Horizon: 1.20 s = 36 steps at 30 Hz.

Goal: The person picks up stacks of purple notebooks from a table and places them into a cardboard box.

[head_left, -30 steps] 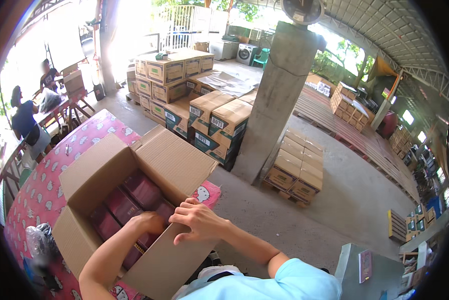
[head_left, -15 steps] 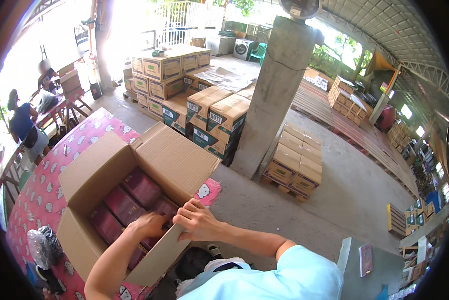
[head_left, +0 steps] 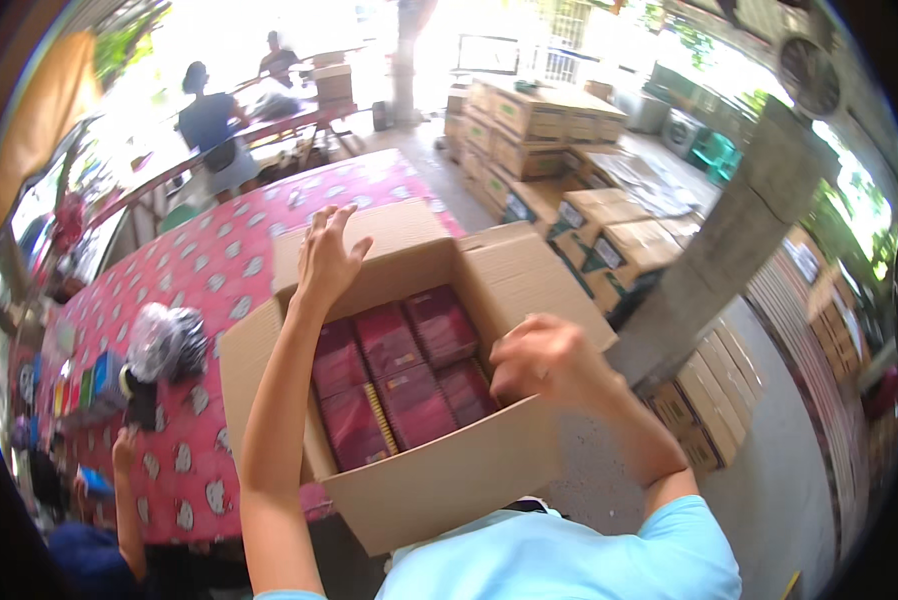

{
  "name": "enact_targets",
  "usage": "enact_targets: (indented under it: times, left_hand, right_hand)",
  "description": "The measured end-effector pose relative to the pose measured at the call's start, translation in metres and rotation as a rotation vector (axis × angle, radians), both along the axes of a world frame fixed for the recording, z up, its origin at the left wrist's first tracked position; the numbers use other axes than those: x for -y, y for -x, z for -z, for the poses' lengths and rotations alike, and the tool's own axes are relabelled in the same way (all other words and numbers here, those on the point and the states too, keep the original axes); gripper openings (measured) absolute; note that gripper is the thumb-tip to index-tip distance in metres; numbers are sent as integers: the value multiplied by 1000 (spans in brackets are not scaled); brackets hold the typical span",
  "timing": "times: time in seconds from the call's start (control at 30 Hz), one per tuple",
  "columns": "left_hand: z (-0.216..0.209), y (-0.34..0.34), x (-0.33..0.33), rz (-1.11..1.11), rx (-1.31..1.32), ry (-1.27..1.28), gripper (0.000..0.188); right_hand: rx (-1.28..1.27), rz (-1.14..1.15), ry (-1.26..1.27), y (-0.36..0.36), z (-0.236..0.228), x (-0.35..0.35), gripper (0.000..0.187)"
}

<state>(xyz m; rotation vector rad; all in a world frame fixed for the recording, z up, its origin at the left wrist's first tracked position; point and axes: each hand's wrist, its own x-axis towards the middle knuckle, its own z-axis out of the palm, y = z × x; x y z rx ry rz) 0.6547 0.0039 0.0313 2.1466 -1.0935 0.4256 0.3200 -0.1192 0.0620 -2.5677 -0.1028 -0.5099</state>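
An open cardboard box (head_left: pixel 449 480) with its flaps folded outward stands at the table's edge in front of me. Maroon packs (head_left: pixel 409 400) fill it in two rows; they look like stacks of spiral-bound notebooks, and a yellow toothed edge shows on one. My left hand (head_left: pixel 329 260) is raised over the far flap (head_left: pixel 399 225), fingers spread and holding nothing. Above the box's right side, beside the right flap (head_left: pixel 539 275), is my right hand (head_left: pixel 549 360). Its fingers look bent but are smeared by motion, so I cannot make out whether they hold anything.
A pink patterned cloth covers the table (head_left: pixel 184 455). On it lies a clear plastic bundle (head_left: pixel 159 340). Another person's hand (head_left: pixel 124 450) reaches in at lower left. Stacked cartons (head_left: pixel 529 110) and a concrete pillar (head_left: pixel 739 240) stand right. Two people (head_left: pixel 209 125) are farther back.
Both hands have come away from the box: the left out of its inside to over the far flap, the right off the near wall. My view has swung left.
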Motion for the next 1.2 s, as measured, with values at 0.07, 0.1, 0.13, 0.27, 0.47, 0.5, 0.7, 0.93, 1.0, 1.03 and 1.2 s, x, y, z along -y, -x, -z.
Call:
enact_targets:
  times: [0.07, 0.1, 0.13, 0.27, 0.47, 0.5, 0.7, 0.93, 1.0, 1.03, 1.2]
  left_hand:
    - [0, -31, -10, -139, -81, -76, 53]
    - [0, -38, -8, -186, -186, -215, 53]
    - [1, -47, -10, -236, -289, -355, 54]
    - [50, -107, -40, -295, -236, -417, 64]
    - [14, -50, 45, 47, -528, -803, 82]
    - [37, -89, 18, 110, -439, -855, 83]
    - [99, -183, 6, -2, -687, -1085, 50]
    - [29, -108, 21, -104, -752, -1130, 51]
    - [23, -97, 34, -39, -697, -1125, 52]
    - [26, -96, 40, -1, -663, -1111, 54]
    - [36, -118, 30, 84, -614, -1085, 63]
  right_hand:
    - [-47, 112, -237, -45, -27, 13, 67]
    - [35, 113, -73, -72, -36, 23, 68]
    - [127, 123, 86, -100, -44, 33, 68]
    - [136, 65, 352, -238, -27, 62, 60]
    - [-467, 346, 248, -279, 76, 197, 60]
    - [-560, 269, 176, -305, 80, 165, 60]
    - [-736, 250, 104, -324, 64, 120, 64]
    - [-813, 258, -38, -312, 60, 121, 63]
    - [-807, 278, -126, -305, 82, 148, 61]
    - [-812, 293, -145, -304, 92, 154, 61]
    - [-686, 287, -33, -323, 101, 148, 68]
